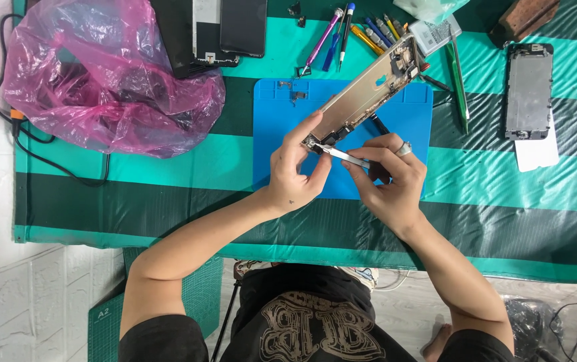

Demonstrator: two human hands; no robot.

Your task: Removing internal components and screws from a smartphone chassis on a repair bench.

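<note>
My left hand [293,169] grips the near end of an opened phone housing [367,91], a pale metal shell that slants up to the right over a blue work mat [275,127]. My right hand [389,175], with a ring on one finger, pinches silver tweezers [343,156]. The tweezer tips touch the lower end of the housing, right beside my left thumb. Both hands hover above the mat's front half.
A pink plastic bag [107,74] lies at the left with a black cable [40,144]. Dark phone screens [218,30] rest at the back. Several screwdrivers [362,30] fan out behind the mat. Another phone part [528,90] lies at the right on white paper.
</note>
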